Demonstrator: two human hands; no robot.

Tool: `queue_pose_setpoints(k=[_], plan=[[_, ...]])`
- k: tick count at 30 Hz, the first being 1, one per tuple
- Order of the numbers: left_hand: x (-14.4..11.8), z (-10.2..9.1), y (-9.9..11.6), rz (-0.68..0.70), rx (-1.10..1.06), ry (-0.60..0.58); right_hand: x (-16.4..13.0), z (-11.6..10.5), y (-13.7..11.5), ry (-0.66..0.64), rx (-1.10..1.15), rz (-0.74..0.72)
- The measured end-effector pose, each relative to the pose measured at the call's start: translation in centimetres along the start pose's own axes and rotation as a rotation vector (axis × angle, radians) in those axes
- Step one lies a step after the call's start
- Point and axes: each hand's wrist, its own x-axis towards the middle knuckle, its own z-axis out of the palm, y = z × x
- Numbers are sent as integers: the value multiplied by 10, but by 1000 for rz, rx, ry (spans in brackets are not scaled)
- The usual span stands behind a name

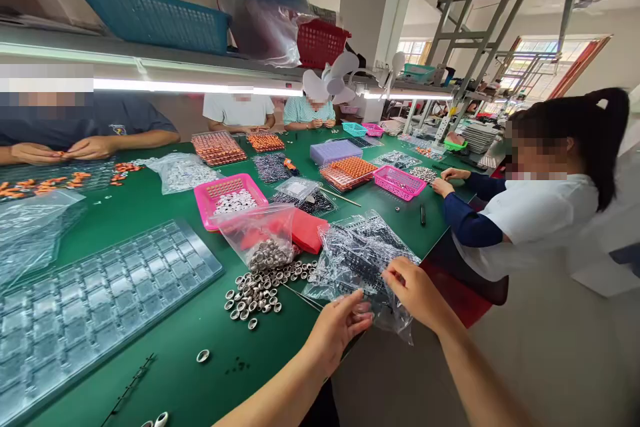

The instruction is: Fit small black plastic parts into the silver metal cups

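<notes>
On the green worktop (pixel 165 360), a clear tray (pixel 95 300) of empty pockets lies at nine o'clock. A clear bag (pixel 357 260) of small black parts lies at the near edge, long axis toward one o'clock. Both hands pinch it: left hand (pixel 340 327) and right hand (pixel 415 290), each grip narrow. Silver rings (pixel 255 290) spill from another bag (pixel 263 233) just beside it.

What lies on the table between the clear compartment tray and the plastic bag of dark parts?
Head view: loose metal rings spilled from a small bag.

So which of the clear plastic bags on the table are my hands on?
The bag of black parts at the near table edge: left hand and right hand both pinch it. The bag spilling metal rings sits untouched beside it.
</notes>
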Motion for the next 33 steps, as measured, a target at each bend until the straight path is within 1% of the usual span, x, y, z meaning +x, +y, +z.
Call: queue_pose_setpoints(k=[2, 5, 6, 8, 10, 12, 14, 17, 19, 21, 23, 24, 26, 28, 30, 31, 33], plan=[[3, 6, 4, 66, -127, 33, -3, -2, -3, 26, 103, -32], [10, 14, 9, 139, -277, 0, -6, -3, -9, 55, 214, -61], [13, 16, 11, 157, -298, -16, -7, -2, -10, 73, 257, -37], [18, 18, 16, 185, -308, -20, -7, -1, -8, 136, 362, 68], [23, 17, 21, 210, -309, 11, -6, 0, -2, 210, 466, 188], [27, 15, 27, 238, -304, 48, -5, 0, 9, 273, 533, 269], [30, 13, 36, 271, -295, 76, -4, 2, 22, 335, 581, 322], [38, 10, 51, 336, -279, 113, -1, 10, 38, 463, 653, 384], [45, 9, 62, 382, -270, 134, 1, 18, 45, 544, 697, 407], [51, 8, 73, 426, -260, 140, 4, 29, 47, 584, 741, 418], [56, 6, 83, 469, -242, 118, 5, 37, 47, 560, 782, 416], [57, 5, 89, 489, -227, 99, 5, 40, 46, 521, 800, 410], [56, 0, 98, 518, -183, 53, 4, 41, 45, 393, 828, 391], [53, -6, 106, 529, -126, 9, 1, 35, 46, 237, 840, 366], [48, -14, 111, 525, -69, -26, -1, 25, 49, 132, 835, 347], [46, -17, 112, 521, -45, -40, 0, 20, 50, 113, 828, 342], [44, -23, 114, 511, -12, -60, 7, 13, 52, 119, 811, 339]])
